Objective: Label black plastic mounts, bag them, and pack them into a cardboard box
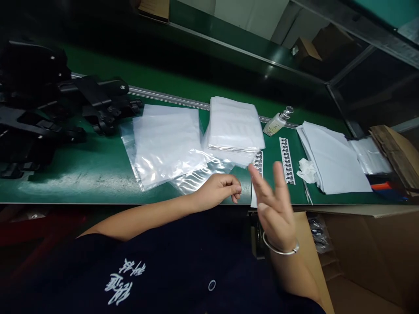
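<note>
Glare is cast on the plastic bags [166, 150] and desk [65, 188]; the far left is shadowed, the right fingers [279, 176] are blurred.

- Left front: open strip of green bench [78, 185] before the black devices [98, 100] — room for a hand to slide low.
- Centre: loose clear bags [166, 144] and a thick bag stack [234, 124] bar a low pass.
- Narrow lane between bag stack and label strip [287, 161] — bottle [275, 125] at far end, right hand [275, 209] before near end.
- Right: tissue [307, 170], tweezers [307, 193], white sheets [337, 161] obstruct.
</note>
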